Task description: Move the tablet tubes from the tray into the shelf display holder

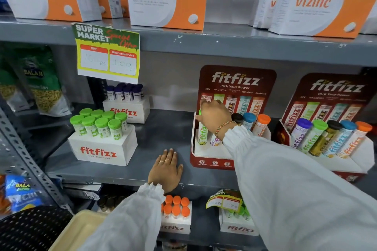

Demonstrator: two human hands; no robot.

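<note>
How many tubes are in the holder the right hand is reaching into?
5. Far left, a green tube gripped by the right hand; a purple-labelled tube behind the wrist; then a black-capped tube, blue-capped tube and orange-capped tube rightward. The arm may hide others.

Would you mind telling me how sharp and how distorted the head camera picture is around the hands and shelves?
Head view: wide-angle bending curves the shelf edge and tilts the boxes at the corners; the right hand on the green-capped tube is slightly blurred, while the left hand lying flat is sharper; lighting is even, with soft shadows only.
</note>
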